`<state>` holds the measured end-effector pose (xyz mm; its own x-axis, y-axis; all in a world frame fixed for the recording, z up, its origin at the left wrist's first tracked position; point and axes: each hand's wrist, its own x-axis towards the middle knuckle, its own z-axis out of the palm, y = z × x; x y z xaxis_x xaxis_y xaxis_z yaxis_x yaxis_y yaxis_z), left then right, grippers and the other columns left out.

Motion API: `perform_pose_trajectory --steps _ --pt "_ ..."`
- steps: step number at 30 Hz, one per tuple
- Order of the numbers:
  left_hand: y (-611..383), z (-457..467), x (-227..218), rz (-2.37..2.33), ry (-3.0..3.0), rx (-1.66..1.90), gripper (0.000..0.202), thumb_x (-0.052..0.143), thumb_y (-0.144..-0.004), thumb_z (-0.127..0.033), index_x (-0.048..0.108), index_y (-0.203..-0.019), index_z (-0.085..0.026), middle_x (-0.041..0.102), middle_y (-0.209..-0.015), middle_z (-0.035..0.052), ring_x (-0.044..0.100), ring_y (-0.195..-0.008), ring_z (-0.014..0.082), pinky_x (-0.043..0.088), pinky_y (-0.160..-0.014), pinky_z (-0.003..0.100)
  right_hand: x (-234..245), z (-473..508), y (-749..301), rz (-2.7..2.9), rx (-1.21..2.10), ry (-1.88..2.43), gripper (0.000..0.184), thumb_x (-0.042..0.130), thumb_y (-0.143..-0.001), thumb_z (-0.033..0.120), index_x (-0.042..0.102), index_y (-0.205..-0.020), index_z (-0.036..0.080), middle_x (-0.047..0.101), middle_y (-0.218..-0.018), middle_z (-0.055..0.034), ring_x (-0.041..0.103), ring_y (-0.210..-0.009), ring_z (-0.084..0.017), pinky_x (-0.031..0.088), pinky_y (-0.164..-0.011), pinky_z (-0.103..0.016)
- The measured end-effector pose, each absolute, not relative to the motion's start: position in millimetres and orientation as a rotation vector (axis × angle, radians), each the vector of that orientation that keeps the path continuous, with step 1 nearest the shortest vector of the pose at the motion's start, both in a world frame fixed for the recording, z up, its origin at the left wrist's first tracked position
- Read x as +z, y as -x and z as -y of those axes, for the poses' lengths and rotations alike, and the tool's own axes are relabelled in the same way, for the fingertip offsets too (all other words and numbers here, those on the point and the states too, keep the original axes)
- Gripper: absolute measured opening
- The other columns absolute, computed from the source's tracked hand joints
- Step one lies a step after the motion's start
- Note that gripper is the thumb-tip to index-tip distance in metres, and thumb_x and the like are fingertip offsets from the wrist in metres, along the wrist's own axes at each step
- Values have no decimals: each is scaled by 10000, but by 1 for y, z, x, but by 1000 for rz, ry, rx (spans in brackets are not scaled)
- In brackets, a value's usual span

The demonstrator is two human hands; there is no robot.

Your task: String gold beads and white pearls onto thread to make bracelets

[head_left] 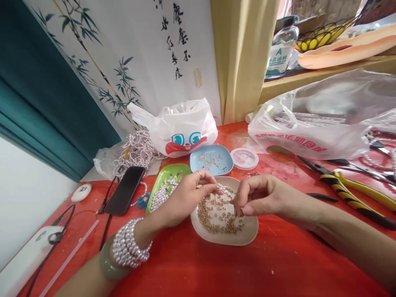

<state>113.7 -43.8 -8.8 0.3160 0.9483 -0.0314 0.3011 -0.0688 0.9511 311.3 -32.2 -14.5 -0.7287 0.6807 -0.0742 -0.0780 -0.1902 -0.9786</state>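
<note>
My left hand (188, 196) hovers over a beige dish (247, 235) of small gold beads (216, 214), its fingers pinched on a short strand of pearl beads (225, 190). My right hand (262, 196) is curled just to the right, fingertips pinched together near the strand's end; what it holds is too small to make out. Pearl bracelets (128, 247) and a green bangle (107, 264) circle my left wrist. A green dish (171, 170) of pearls sits behind my left hand.
A blue dish (225, 165) with small metal parts and a round clear lid (246, 159) stand behind. A black phone (125, 189), pearl strands (137, 150) and plastic bags (182, 128) lie at the back. Yellow-handled pliers (349, 194) rest on the red table (216, 268) at right.
</note>
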Motion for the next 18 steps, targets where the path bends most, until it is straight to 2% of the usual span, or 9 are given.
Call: perform_pose_trajectory --steps 7,11,15,18 --pt "-113 43 -5 -1006 -1371 790 149 638 -686 -162 575 -818 -131 658 -791 49 633 -786 161 471 -728 290 -9 29 -322 1433 1772 585 119 702 -666 280 606 -646 214 638 -644 34 599 -682 -124 474 -722 -299" --pt "-110 43 -7 -1004 -1359 775 240 650 -685 -197 579 -908 -142 679 -767 54 645 -778 171 478 -737 311 -4 29 -324 1392 1722 542 141 684 -681 307 572 -647 230 589 -614 40 581 -656 -128 486 -714 -322" --pt "-106 40 -8 -1104 -1479 732 173 664 -661 -221 628 -810 -140 687 -747 68 642 -724 180 483 -687 311 1 28 -325 1411 1610 574 159 643 -705 290 523 -620 230 563 -583 32 580 -615 -135 502 -635 -312" --pt "-103 39 -7 -1226 -1717 792 83 629 -689 -222 668 -723 -158 678 -764 65 620 -738 173 470 -691 304 0 28 -326 1435 1594 572 145 644 -706 290 534 -630 232 565 -573 39 581 -612 -129 501 -636 -302"
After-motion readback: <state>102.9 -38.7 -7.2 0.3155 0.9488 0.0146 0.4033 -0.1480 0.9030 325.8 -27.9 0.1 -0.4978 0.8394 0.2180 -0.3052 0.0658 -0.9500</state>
